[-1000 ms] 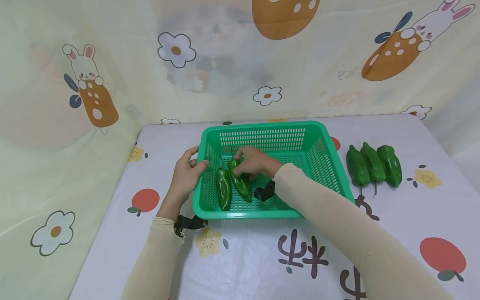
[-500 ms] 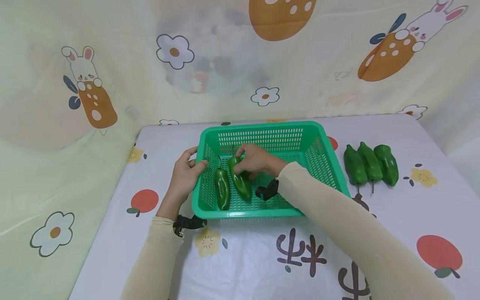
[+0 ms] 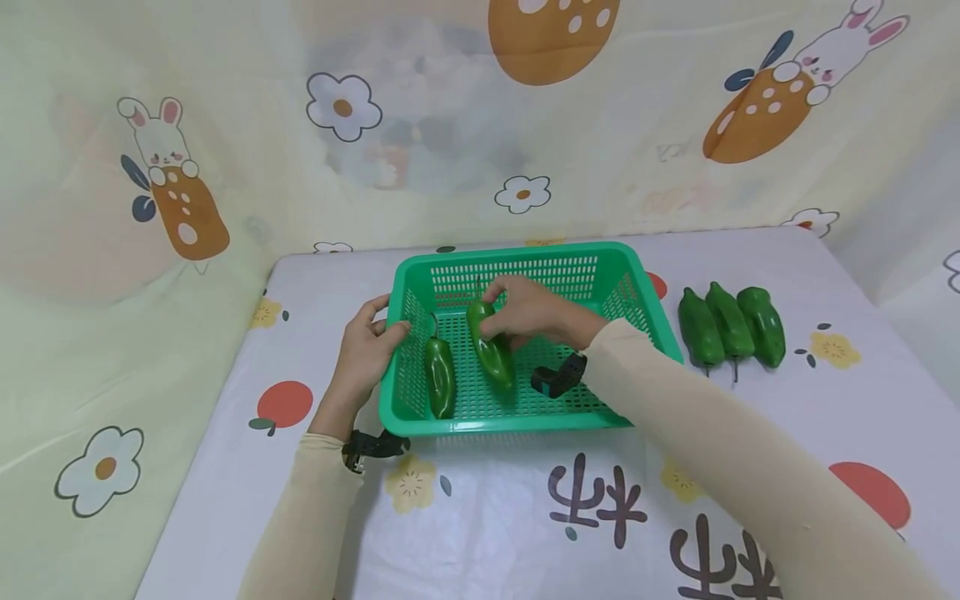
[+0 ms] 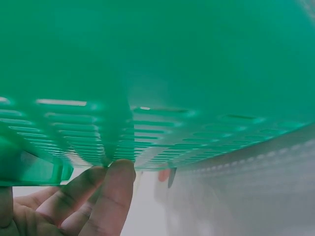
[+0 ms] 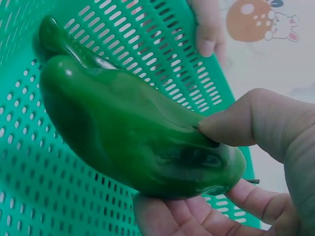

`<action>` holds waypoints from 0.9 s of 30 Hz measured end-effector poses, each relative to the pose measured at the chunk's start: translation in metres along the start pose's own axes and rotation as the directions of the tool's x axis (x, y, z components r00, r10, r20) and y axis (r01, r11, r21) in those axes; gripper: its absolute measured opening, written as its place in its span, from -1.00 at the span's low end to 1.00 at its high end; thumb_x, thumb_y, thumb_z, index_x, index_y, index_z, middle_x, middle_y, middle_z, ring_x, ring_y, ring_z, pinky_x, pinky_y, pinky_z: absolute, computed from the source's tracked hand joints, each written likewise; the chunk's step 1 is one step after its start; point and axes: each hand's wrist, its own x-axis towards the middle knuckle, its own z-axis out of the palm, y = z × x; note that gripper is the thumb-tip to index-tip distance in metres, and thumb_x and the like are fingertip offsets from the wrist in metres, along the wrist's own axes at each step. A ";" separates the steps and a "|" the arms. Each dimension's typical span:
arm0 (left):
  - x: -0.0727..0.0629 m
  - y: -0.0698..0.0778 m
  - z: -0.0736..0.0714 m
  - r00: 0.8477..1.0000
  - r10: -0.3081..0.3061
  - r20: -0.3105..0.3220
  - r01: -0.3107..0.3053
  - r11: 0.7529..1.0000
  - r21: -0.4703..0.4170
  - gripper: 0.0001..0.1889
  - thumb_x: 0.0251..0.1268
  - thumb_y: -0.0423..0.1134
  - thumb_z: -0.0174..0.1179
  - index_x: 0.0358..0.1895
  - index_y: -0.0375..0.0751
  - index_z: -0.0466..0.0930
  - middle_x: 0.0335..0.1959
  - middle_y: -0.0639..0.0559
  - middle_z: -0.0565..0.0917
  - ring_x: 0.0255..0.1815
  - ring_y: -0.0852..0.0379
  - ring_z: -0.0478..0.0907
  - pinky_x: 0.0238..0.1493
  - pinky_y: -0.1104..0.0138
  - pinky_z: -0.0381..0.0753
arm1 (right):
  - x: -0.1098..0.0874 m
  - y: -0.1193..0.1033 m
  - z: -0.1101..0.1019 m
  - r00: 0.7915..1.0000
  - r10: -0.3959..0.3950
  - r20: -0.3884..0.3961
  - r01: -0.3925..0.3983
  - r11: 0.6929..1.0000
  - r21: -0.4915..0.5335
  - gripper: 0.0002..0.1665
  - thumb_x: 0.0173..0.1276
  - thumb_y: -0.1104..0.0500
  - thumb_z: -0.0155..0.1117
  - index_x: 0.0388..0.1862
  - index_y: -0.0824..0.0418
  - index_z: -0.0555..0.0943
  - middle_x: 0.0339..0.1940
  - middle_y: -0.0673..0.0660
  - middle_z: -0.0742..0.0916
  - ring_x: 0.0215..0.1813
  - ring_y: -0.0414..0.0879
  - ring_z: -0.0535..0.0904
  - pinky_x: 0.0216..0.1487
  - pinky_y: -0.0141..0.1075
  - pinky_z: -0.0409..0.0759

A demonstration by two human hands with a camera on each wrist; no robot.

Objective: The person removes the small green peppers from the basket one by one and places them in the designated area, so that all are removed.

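Observation:
My right hand (image 3: pixel 538 312) pinches a glossy green pepper (image 3: pixel 493 357) between thumb and fingers, inside the green plastic basket (image 3: pixel 517 426). Seen from the right wrist, the held pepper (image 5: pixel 123 128) lies across the grip, its thin stem at the hand's side. A second green pepper (image 3: pixel 439 379) lies lengthwise near the basket's left wall, stem pointing away. My left hand (image 3: pixel 363 354) grips the basket's left rim, thumb over the top and fingers outside. The left wrist view shows those fingers (image 4: pixel 115 196) against the slotted wall.
Three more green peppers (image 3: pixel 731 323) lie side by side on the patterned tablecloth (image 3: pixel 480 517), right of the basket. Behind the table hangs a printed cloth (image 3: pixel 442 150) with rabbits and flowers.
My right hand has moved right and slightly up with the pepper, widening the gap to the other pepper. The left hand stays on the rim. The head view has shifted slightly.

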 end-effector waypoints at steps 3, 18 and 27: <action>0.000 0.000 0.000 1.000 0.003 0.002 -0.003 1.000 -0.002 -0.39 0.54 -0.27 0.12 0.59 -0.18 0.24 0.05 -0.37 0.73 -0.22 -0.22 0.82 -0.33 0.16 0.86 | -0.007 0.000 -0.006 1.000 -0.001 -0.012 0.002 1.000 0.004 -0.35 0.27 0.34 0.34 0.32 0.32 0.36 0.05 0.32 0.69 -0.15 0.10 0.80 -0.12 -0.07 0.85; 0.003 -0.003 0.000 1.000 0.001 0.006 -0.001 1.000 0.002 -0.38 0.54 -0.26 0.13 0.59 -0.17 0.23 0.05 -0.36 0.73 -0.21 -0.22 0.81 -0.31 0.16 0.86 | -0.045 0.012 -0.029 0.996 0.008 -0.088 -0.010 1.000 -0.017 -0.36 0.25 0.30 0.35 0.31 0.31 0.40 -0.27 0.21 0.62 -0.37 0.00 0.61 -0.07 0.03 0.83; 0.001 -0.001 -0.001 1.000 0.004 0.011 -0.004 1.000 0.013 -0.38 0.52 -0.25 0.14 0.59 -0.17 0.24 0.04 -0.37 0.73 -0.26 -0.19 0.81 -0.35 0.18 0.85 | -0.060 0.020 -0.043 0.993 0.008 -0.121 -0.008 1.000 0.001 -0.33 0.27 0.27 0.39 0.33 0.34 0.38 -0.24 0.21 0.63 -0.29 0.05 0.70 -0.08 0.03 0.83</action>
